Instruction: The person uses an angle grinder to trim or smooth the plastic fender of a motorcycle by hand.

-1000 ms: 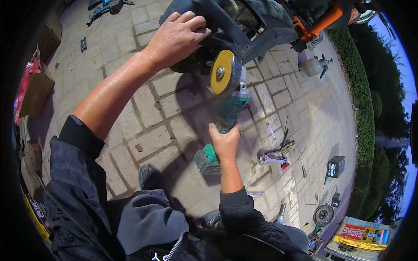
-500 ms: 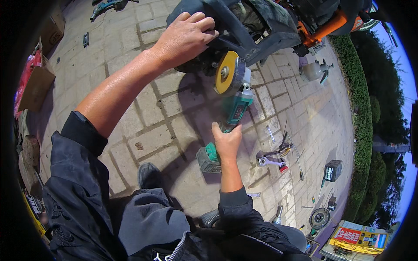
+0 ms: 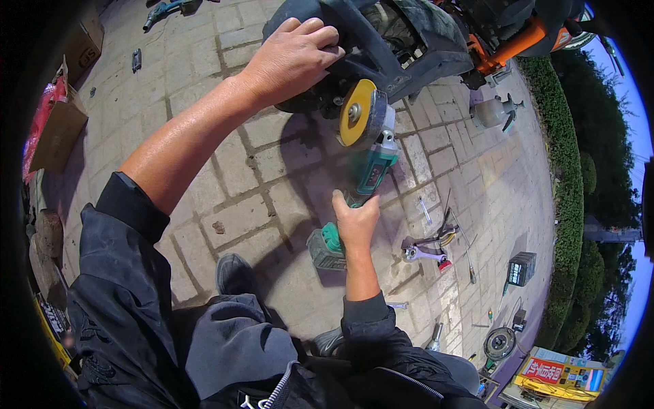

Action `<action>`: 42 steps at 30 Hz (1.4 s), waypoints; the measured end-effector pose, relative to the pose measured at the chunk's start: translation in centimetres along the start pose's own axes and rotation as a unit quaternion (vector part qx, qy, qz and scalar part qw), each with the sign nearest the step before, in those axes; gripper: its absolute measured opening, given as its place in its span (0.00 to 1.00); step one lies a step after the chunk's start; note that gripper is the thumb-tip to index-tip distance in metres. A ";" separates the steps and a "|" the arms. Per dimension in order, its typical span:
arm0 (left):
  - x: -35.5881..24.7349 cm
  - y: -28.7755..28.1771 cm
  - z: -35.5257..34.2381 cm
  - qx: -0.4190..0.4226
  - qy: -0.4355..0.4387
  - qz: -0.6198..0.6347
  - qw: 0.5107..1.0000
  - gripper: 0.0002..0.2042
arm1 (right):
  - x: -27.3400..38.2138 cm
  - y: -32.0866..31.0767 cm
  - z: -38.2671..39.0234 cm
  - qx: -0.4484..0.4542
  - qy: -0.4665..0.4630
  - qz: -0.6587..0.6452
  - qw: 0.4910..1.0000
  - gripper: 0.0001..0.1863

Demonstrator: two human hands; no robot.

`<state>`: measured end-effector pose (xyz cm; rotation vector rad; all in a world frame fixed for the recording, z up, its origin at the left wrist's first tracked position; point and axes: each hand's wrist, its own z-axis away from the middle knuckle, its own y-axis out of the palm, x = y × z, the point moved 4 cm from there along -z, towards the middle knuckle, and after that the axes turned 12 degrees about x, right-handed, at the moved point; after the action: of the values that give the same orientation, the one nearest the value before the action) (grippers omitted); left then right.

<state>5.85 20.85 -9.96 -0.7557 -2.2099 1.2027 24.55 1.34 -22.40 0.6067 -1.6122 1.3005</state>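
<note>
My left hand (image 3: 294, 60) has its fingers curled over a dark plastic frame piece (image 3: 379, 63) on a vehicle with orange tubing (image 3: 512, 49), at the top of the view. My right hand (image 3: 356, 221) grips the body of a green cordless angle grinder (image 3: 369, 172), whose battery (image 3: 325, 251) hangs at the lower end. Its yellow disc (image 3: 357, 105), under a guard, sits close below the frame piece beside dark metal parts; I cannot tell whether it touches them.
Paving (image 3: 231, 177) holds a purple tool (image 3: 422, 253), wrenches, a black case (image 3: 521, 269), a round metal part (image 3: 499, 344) and a pump sprayer (image 3: 492, 111). Cardboard boxes (image 3: 63, 136) line the left, a hedge (image 3: 565, 204) the right; a yellow item (image 3: 552, 378) is bottom right.
Compared with a second ago, my left hand, the grinder in my right hand and the vehicle's frame appear slightly further right in view. My grip on both is the same.
</note>
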 end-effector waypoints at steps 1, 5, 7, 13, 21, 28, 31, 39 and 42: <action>-0.1 -0.1 0.0 -0.002 0.000 -0.004 1.000 0.20 | 0.1 0.0 0.0 -0.001 -0.003 -0.001 1.000 0.22; 0.0 0.0 0.0 -0.001 -0.001 -0.002 1.000 0.20 | 0.1 0.0 0.0 0.003 0.012 0.000 1.000 0.22; 0.0 -0.1 0.0 0.000 0.002 0.003 1.000 0.20 | 0.0 0.0 -0.1 0.002 0.011 -0.012 1.000 0.22; -0.1 -0.1 0.0 -0.002 0.001 -0.001 1.000 0.20 | 0.0 0.0 -0.1 -0.001 0.012 0.014 1.000 0.22; -0.1 -0.1 0.0 -0.001 -0.001 0.012 1.000 0.19 | -0.2 0.0 -0.3 -0.004 0.005 0.002 1.000 0.22; 0.0 -0.2 0.0 -0.006 0.002 0.015 1.000 0.20 | -0.1 -0.1 -0.3 0.009 0.029 0.000 1.000 0.23; 0.0 -0.2 0.1 -0.007 0.002 0.012 1.000 0.20 | 0.4 -0.1 -0.3 -0.003 0.010 0.015 1.000 0.21; -0.1 -0.2 0.1 0.000 0.002 0.013 1.000 0.20 | 0.2 -0.1 -0.3 -0.001 0.030 0.015 0.999 0.21; 0.0 0.0 0.0 -0.001 0.001 0.015 1.000 0.20 | 0.8 -0.1 -0.3 -0.008 0.023 0.009 1.000 0.21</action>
<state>5.86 20.78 -9.95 -0.7924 -2.2049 1.2142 24.37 1.71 -21.62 0.5501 -1.5914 1.3046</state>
